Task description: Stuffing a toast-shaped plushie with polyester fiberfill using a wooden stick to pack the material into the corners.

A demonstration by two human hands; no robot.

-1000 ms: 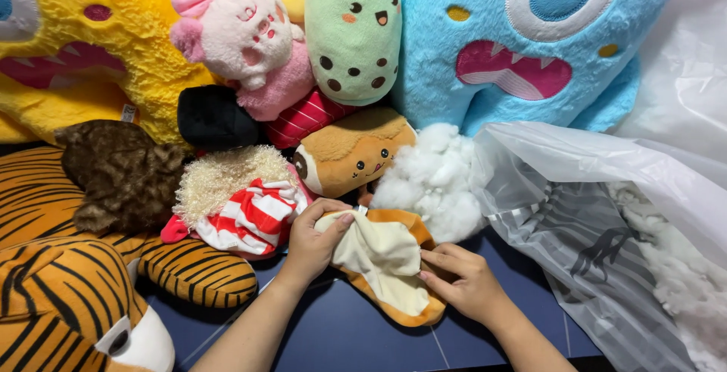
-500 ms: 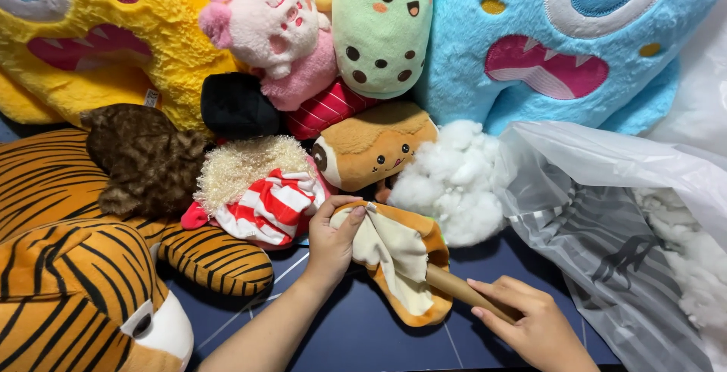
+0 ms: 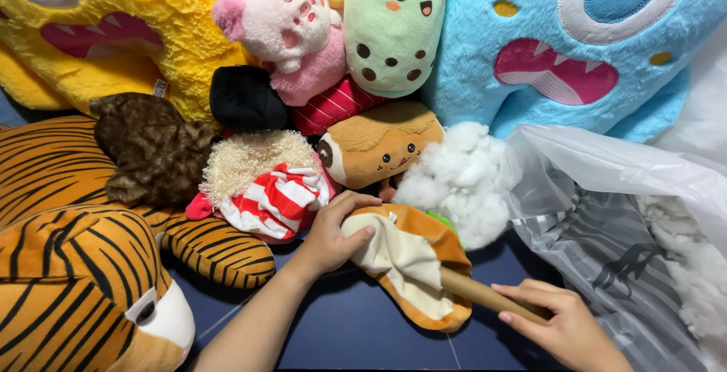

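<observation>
A flat, unstuffed orange and cream plush skin (image 3: 413, 266) lies on the dark blue surface. My left hand (image 3: 337, 232) pinches its upper cream edge. A brown stick (image 3: 485, 298) pokes into the skin from the lower right, and my right hand (image 3: 556, 326) grips the stick's outer end. Just above the skin sits a loose heap of white stuffing (image 3: 458, 183).
A clear plastic bag (image 3: 606, 221) with more white stuffing lies at the right. Plush toys crowd the back and left: a blue monster (image 3: 575, 46), a yellow monster (image 3: 113, 31), a tiger (image 3: 68, 266), a green cup plush (image 3: 394, 28), a pink plush (image 3: 284, 16).
My right hand left the skin's edge and moved down to the right, where it now holds a brown stick pushed into the skin. The left hand keeps its hold.
</observation>
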